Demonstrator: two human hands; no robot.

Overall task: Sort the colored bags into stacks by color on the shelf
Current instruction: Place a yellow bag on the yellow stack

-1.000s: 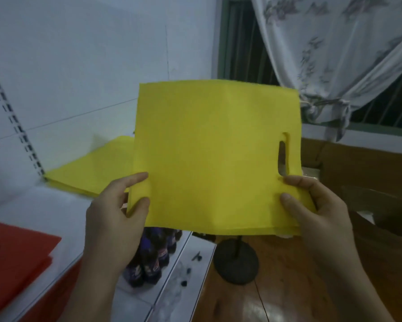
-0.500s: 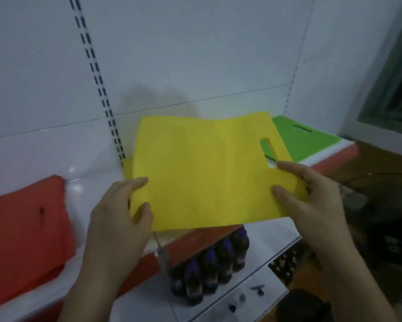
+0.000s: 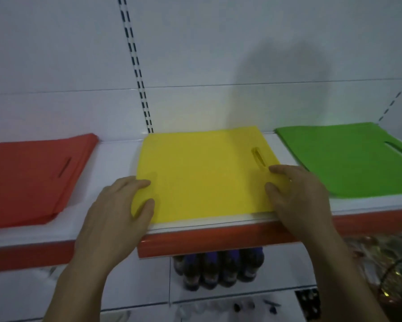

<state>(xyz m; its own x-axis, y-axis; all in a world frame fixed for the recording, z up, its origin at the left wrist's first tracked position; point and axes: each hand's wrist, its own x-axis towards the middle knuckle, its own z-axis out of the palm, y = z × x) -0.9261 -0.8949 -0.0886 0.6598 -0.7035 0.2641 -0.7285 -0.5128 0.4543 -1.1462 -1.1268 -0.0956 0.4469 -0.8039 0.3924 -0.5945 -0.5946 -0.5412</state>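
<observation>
A yellow bag (image 3: 202,175) with a cut-out handle slot lies flat on the middle of the white shelf (image 3: 116,156), with pale layers showing under its front edge. My left hand (image 3: 116,212) holds its near left corner between thumb and forefinger. My right hand (image 3: 302,198) grips the near right corner just below the slot. A stack of red bags (image 3: 32,177) lies on the shelf to the left. A stack of green bags (image 3: 348,159) lies to the right. The three colors are apart from each other.
The shelf has a red front lip (image 3: 218,242) and a white back wall with a slotted upright (image 3: 137,66). Dark bottles with purple caps (image 3: 218,268) stand on the lower shelf. A blurred wire basket (image 3: 395,275) is at the lower right.
I turned from the window toward the shelf. Both hands brought the yellow bag down from mid-air and laid it flat on the shelf between the red and green stacks.
</observation>
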